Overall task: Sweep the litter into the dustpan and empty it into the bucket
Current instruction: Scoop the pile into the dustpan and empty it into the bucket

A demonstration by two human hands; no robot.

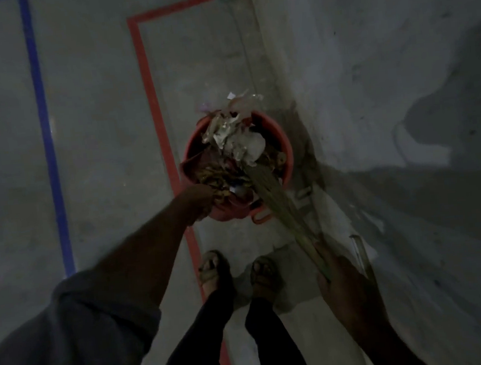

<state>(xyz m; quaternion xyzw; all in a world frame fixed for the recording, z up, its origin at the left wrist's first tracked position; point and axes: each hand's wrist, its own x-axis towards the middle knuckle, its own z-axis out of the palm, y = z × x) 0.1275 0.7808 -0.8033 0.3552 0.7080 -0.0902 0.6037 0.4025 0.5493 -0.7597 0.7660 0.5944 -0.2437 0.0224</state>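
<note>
A red bucket [284,146] stands on the concrete floor beside the wall, heaped with litter [238,141] of paper, plastic and dry scraps. Over its near rim a red dustpan [232,207] is tilted, and my left hand [200,200] grips its left edge. My right hand [343,272] is closed on the handle of a straw broom [275,194], whose bristles lie across the dustpan and reach into the litter. The scene is dim and details of the dustpan are hard to make out.
A grey wall [384,82] rises right of the bucket. A red tape line [153,102] and a blue tape line [42,112] run along the floor at left. My two sandalled feet [238,270] stand just behind the bucket. A pale object [361,247] lies by the wall.
</note>
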